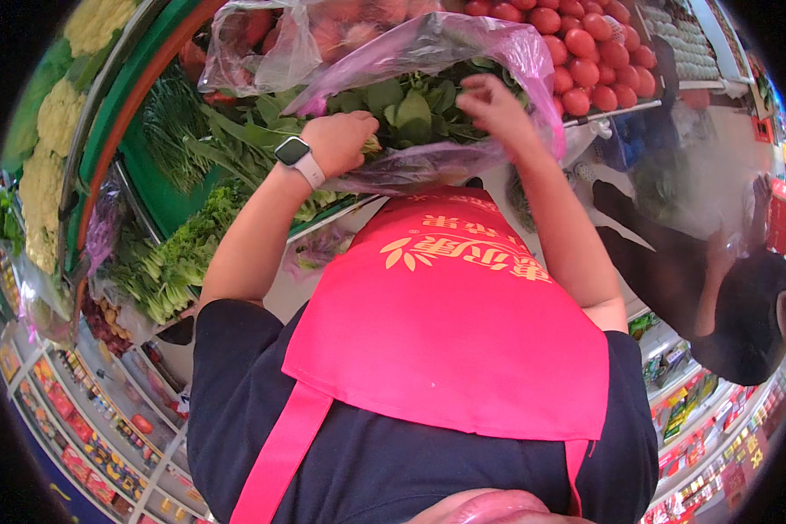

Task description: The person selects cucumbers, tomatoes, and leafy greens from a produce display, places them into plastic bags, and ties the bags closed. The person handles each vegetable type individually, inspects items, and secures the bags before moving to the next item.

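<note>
My left hand (342,145), with a smartwatch (293,152) on its wrist, is curled around the stem ends of dark leafy greens (412,114). These greens lie inside a wide-mouthed, translucent pink plastic bag (439,33), whose near side sags in front of me. Over the leaves at the bag's right side is my right hand (496,110). Its fingers are bent and apart, and I see nothing between them. Left of the bag, loose long-leaved greens (236,134) lie on the green display shelf (150,196).
Tomatoes (583,59) are piled to the right, with egg trays (681,46) beyond. A clear plastic bag (262,52) lies behind the greens. Lettuce-like greens (177,255) and cauliflowers (59,118) are on the left. Another person (727,308) in dark clothes is at the right.
</note>
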Available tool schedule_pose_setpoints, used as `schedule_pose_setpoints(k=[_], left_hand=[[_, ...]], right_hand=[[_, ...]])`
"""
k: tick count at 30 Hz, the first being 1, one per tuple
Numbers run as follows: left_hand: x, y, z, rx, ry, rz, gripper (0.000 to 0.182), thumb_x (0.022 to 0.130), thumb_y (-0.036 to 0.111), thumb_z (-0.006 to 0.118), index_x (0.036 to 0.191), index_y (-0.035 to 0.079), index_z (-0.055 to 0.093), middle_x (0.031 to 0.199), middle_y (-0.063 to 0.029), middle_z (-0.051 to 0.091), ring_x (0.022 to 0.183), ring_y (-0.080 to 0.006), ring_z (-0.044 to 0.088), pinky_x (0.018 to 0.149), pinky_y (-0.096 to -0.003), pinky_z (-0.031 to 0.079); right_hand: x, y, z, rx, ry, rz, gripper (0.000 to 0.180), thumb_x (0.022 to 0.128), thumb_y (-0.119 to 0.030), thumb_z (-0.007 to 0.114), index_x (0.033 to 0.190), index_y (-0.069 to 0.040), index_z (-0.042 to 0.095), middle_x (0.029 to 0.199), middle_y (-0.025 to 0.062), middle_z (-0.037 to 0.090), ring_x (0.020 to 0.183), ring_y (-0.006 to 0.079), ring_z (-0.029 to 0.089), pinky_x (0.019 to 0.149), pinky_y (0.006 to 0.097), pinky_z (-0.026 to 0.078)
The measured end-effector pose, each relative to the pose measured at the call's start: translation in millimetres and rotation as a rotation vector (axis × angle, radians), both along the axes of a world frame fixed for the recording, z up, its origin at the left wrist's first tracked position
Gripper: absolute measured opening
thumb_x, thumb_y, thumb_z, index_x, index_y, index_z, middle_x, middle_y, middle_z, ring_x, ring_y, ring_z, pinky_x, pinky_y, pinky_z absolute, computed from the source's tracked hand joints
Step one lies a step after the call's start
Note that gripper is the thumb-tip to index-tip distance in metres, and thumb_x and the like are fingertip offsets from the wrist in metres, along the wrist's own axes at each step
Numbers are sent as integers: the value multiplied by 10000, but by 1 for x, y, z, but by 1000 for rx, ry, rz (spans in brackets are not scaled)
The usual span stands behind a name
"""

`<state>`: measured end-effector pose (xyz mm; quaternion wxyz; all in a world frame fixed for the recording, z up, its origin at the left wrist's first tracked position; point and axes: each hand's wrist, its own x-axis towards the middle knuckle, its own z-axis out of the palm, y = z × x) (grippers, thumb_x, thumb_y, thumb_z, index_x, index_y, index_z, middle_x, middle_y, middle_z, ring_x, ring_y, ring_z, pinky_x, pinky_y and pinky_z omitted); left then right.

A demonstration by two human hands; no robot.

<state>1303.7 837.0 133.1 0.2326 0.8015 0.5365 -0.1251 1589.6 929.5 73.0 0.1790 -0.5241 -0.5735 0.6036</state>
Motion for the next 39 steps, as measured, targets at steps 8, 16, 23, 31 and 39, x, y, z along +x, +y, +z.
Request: schedule_pose_setpoints(k=[8,16,23,31,39], left_hand=[[15,-47,38,7,-120,-48,487,692,80,795,1139,57,605,1368,-129,566,1093,-347,631,874,-457,547],[9,-70,14,151,-196,-131,253,753,89,698,997,94,628,978,-82,648,951,-307,659,772,-440,545],[4,-77,15,-180,-19,-118,369,711,180,788,1024,99,611,904,-104,703,943,-335,686,781,-466,552],[4,-82,25,-144,-83,-166,395,705,148,791,1048,94,603,928,-107,702,981,-322,683,813,-449,551],[6,-79,45,-54,-126,-146,445,689,148,811,1080,97,605,966,-103,683,974,-328,666,812,-452,538]], right_hand=[[1,16,51,237,336,-510,251,930,-207,682,1125,-52,653,928,38,688,777,160,626,713,296,510],[4,-41,-44,35,-390,545,518,781,-236,799,1207,4,629,1113,222,705,1068,373,681,919,420,536],[-64,-71,-31,558,-380,472,1068,698,-392,882,1542,-65,314,1303,254,559,1198,427,570,973,479,510],[-142,-98,-41,610,-520,384,1276,644,-458,904,1628,-226,126,1324,261,456,1199,443,519,938,528,507],[-146,-53,-39,714,-543,389,686,779,-305,791,1401,-261,504,1137,118,600,1028,361,660,826,489,563]])
